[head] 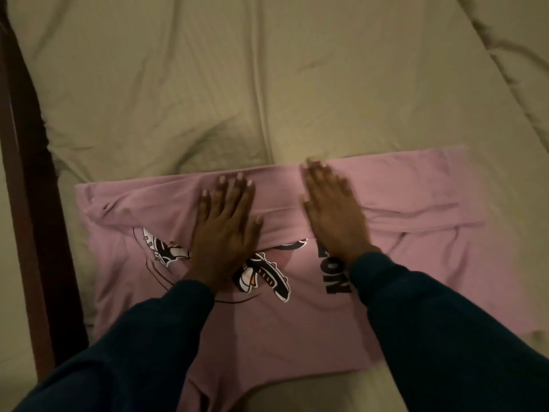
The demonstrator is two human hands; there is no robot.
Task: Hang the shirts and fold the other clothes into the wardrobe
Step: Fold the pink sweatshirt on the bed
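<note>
pink printed shirt (297, 316) on olive-beige sheet (208, 84).

The left hand (224, 230) and right hand (334, 214) cover the middle of the pink shirt's (297, 322) print, so only "LON" reads; the right hand's fingertips look smeared, perhaps by motion. The shirt's lower edge and both dark sleeves (445, 337) run off the bottom of the frame.

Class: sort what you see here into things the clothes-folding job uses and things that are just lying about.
Part of the job: pink printed T-shirt, partly folded; left hand and right hand, both flat on it.

Just there: beige bedsheet; dark wooden bed frame.
</note>
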